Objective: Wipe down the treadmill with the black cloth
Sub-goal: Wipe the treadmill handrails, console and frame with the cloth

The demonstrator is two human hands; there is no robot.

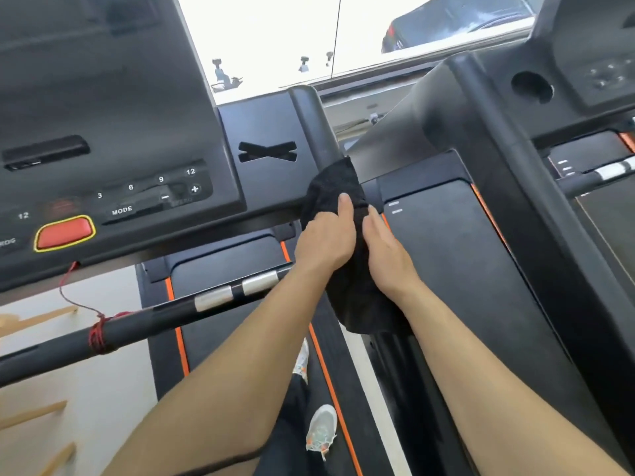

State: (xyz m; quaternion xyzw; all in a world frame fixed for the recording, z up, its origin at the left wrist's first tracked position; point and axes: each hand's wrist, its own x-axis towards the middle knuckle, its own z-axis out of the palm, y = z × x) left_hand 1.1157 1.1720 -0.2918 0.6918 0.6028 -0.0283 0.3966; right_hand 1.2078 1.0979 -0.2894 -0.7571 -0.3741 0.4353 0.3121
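Observation:
The black cloth (357,276) is draped over the treadmill's right side arm (318,128), hanging down from just right of the console (113,132). My left hand (324,238) grips the cloth from the left, thumb lying on top of it. My right hand (385,249) presses flat against the cloth's right side, fingers together. The part of the arm under the cloth is hidden. The console shows a red stop button (65,232) and speed keys.
A black handlebar with silver grip sensors (237,292) and a red cord (98,333) crosses below the console. A second treadmill (522,139) stands close on the right. My feet in light sneakers (321,431) stand on the orange-edged belt below. A window lies ahead.

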